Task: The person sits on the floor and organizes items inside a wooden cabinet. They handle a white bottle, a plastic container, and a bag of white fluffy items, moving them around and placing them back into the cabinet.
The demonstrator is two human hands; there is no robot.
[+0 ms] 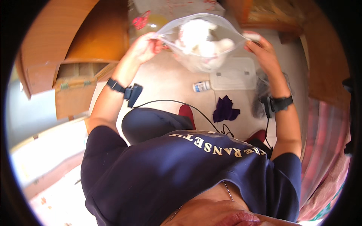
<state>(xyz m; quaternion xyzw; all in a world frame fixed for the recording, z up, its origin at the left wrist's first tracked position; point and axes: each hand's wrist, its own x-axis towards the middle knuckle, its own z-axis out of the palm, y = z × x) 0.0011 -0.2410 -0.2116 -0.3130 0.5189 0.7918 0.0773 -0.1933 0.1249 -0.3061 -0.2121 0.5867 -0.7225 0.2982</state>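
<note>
A clear plastic zip bag [203, 63] is held up in front of me with its mouth spread wide. My left hand [145, 48] pinches one corner of the mouth, and my right hand [260, 49] grips the opposite corner. Inside the bag lie white, soft-looking items [196, 35], too bright to make out exactly. Below the bag, on the floor, a white bottle with a blue label [201, 86] lies on its side beside a clear plastic lid [233, 76]. Each wrist wears a black strap with a small device.
A dark purple cloth [225, 109] and a black cable [181, 102] lie on the floor near my feet. A dark plastic bag [260, 96] is partly behind my right forearm. Wooden cabinets [96, 36] stand at left, with a red item [141, 20] near the top.
</note>
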